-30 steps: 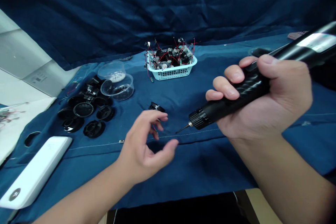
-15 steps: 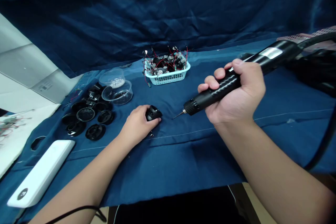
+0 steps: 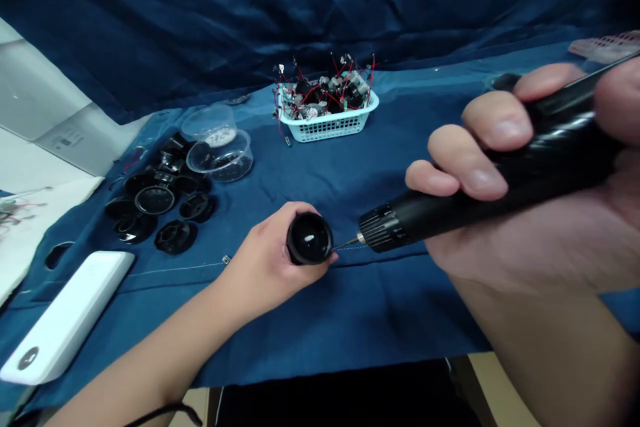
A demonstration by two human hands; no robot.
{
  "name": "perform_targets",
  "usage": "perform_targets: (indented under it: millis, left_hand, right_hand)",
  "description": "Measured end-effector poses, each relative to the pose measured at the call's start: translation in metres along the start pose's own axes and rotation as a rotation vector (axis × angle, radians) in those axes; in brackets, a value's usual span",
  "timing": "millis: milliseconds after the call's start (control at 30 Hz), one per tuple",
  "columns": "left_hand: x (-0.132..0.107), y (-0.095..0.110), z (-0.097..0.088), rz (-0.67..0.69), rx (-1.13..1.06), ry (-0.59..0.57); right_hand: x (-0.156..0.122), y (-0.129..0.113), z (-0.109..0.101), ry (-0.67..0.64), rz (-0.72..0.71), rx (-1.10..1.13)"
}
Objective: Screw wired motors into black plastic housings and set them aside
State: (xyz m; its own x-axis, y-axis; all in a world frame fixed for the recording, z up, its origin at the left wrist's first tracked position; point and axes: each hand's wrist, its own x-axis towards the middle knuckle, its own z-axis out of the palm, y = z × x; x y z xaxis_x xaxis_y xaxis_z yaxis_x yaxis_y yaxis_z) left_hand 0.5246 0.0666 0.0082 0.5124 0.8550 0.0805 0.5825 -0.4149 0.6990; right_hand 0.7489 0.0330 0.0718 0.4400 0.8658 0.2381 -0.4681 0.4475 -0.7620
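Note:
My left hand point(image 3: 273, 257) is closed round a black cup-shaped plastic part point(image 3: 311, 239), its round, hollow end turned up towards me. A small pale glint shows inside it. In my right hand point(image 3: 500, 167), large in view, is a black electric screwdriver point(image 3: 410, 220), fingers wrapped round its barrel. The thin bit point(image 3: 347, 243) points left, and its tip is at the right edge of the black part, close to my left thumb. Whether the tip touches the part or lies just in front of it, I cannot tell.
A light-blue basket point(image 3: 327, 128) of wired parts stands at the back. Clear plastic tubs point(image 3: 220, 163) and several black round parts point(image 3: 155, 200) lie at the left, near a white oblong device point(image 3: 67, 313). A pink basket point(image 3: 607, 47) shows at the far right.
My left hand has raised the black part off the cloth and turned its hollow end up. The screwdriver has come closer to me, its bit now at the part's edge.

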Motion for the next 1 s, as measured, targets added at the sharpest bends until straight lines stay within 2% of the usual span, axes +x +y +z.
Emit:
perform_targets:
  millis: [100,233,267,400,467,567,800,1000]
  left_hand:
    - [-0.004,0.004,0.003,0.064,0.036,-0.011]
    - [-0.008,0.005,0.007,0.086,0.023,-0.015]
    - [-0.008,0.005,0.008,0.087,0.02,-0.007]
    - [-0.007,0.007,0.008,0.072,0.01,0.008]
    - [-0.006,0.009,0.008,0.065,0.003,0.009]
    - [-0.005,0.01,0.007,0.061,-0.002,0.005]
    - [-0.005,0.009,0.009,0.062,-0.026,-0.013]
    - [-0.005,0.008,0.01,0.078,-0.032,0.0]
  right_hand:
    - [-0.003,0.003,-0.006,-0.138,-0.02,-0.018]
    - [-0.009,0.004,-0.004,-0.064,0.053,-0.061]
    - [-0.009,0.003,-0.003,-0.071,0.062,-0.069]
    - [-0.008,0.0,-0.005,-0.231,0.081,-0.078]
    - [-0.008,0.0,-0.005,-0.226,0.094,-0.095]
    - [-0.009,0.001,-0.006,-0.196,0.041,-0.156]
    - [-0.003,0.003,-0.02,-0.456,-0.027,-0.308]
    - [-0.005,0.004,-0.025,-0.45,-0.016,-0.355]
